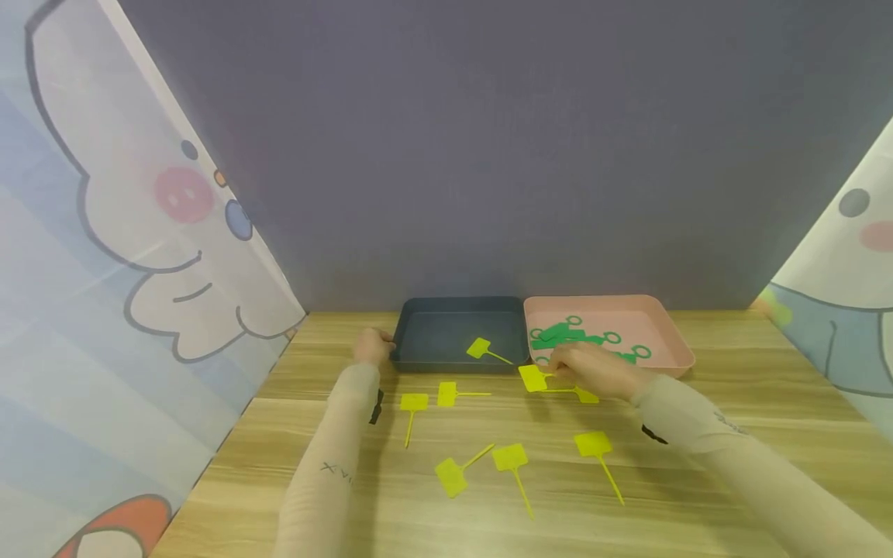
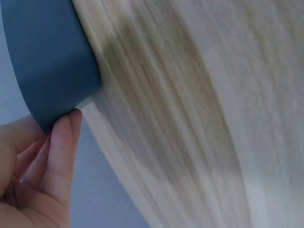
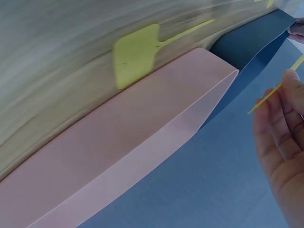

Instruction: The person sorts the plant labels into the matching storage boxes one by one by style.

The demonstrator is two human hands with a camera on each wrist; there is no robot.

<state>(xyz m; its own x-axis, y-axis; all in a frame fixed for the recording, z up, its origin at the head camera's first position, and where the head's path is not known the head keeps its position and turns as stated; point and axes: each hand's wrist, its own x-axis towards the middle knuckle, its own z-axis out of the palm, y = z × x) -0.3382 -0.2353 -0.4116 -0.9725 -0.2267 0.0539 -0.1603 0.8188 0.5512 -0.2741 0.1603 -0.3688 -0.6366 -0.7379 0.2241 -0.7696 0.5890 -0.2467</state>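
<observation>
In a narrow grip at the pink tray's (image 1: 671, 341) near edge, the right hand (image 1: 589, 370) pinches a yellow tag (image 1: 532, 378) by its stem, plate leftward, nearer the dark tray (image 1: 439, 333) the left hand (image 1: 373, 346) holds.

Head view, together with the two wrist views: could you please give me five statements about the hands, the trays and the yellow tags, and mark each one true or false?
1. The left hand holds the dark tray at a corner. True.
2. Green pieces lie in the pink tray. True.
3. The right hand holds a green piece. False: it pinches a yellow tag.
4. Another yellow tag lies inside the dark tray. True.
5. No tags lie on the table. False: several yellow tags lie there.
</observation>
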